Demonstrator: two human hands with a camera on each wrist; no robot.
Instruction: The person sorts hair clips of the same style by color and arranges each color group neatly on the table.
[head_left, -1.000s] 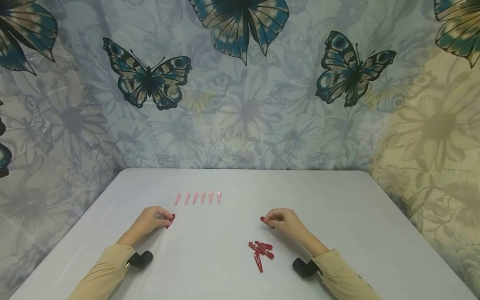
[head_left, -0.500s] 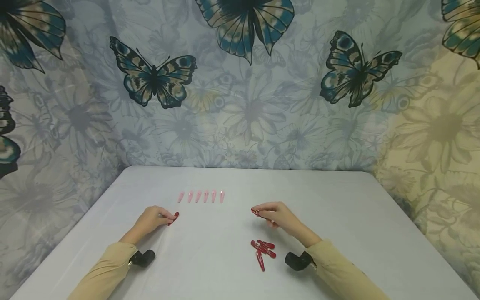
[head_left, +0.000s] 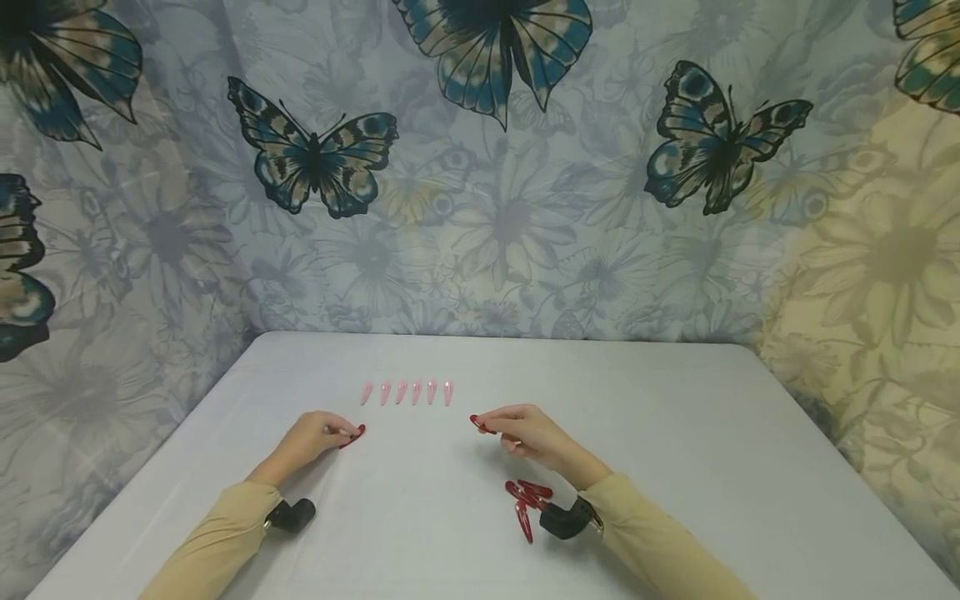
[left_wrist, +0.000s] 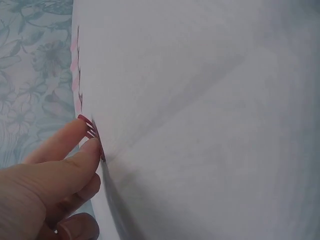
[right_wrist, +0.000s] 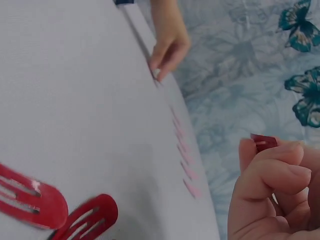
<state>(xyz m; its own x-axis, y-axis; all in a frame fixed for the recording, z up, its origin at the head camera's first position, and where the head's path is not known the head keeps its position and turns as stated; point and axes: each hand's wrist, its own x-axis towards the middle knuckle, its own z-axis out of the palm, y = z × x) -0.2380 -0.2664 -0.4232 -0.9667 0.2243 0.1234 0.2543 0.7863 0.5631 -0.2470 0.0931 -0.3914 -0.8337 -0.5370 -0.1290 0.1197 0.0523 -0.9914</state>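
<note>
In the head view, my left hand [head_left: 309,440] pinches a red snap hair clip [head_left: 362,430] between thumb and fingers, low at the table. The left wrist view shows that slotted red clip [left_wrist: 98,141] at the fingertips. Across the table, my right hand [head_left: 534,435] holds a second red hair clip [head_left: 476,420] above the surface, its end pointing left. Only part of this clip [right_wrist: 265,143] appears in the right wrist view, since the fingers cover the rest. Behind the hands, several pink hair clips [head_left: 401,392] stand in a neat row.
A small pile of red hair clips [head_left: 525,493] lies below my right hand, partly behind the black wrist camera [head_left: 566,518]. The white table [head_left: 420,517] reaches back to a wall hanging [head_left: 502,242] printed with butterflies and flowers.
My right hand has moved left with its red clip, away from above the pile. My left hand has stayed nearly in place, its clip lying lower. The head view has shifted slightly.
</note>
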